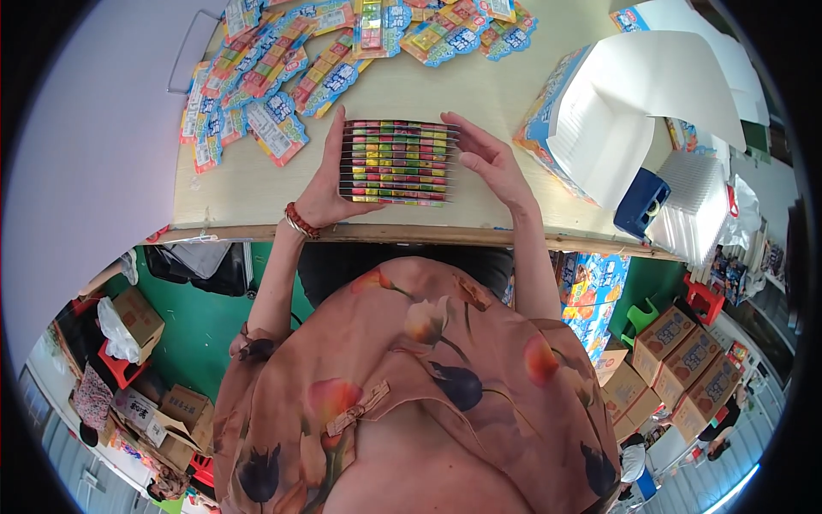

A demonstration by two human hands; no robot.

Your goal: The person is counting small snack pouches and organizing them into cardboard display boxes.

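My left hand (324,190) grips the left side of a neat stack of candy blister packs (398,163). The packs stand on edge in close rows, showing red, yellow and green candies between thin card edges. Its thumb lies along the near side and its fingers along the left. My right hand (501,171) is at the stack's right side with thumb and fingers apart. Its fingertips are by the far right corner; whether they press on it I cannot tell. Beyond the stack lies a loose pile of similar blister packs (330,73), some face up, others showing white backs.
On the table (419,86), an open white-lined display box (599,111) lies to the right. Next to it are a blue tape dispenser (642,204) and clear ridged plastic trays (689,197). Brown cartons (685,364) are stacked on the floor at right; more cartons (184,407) stand at left.
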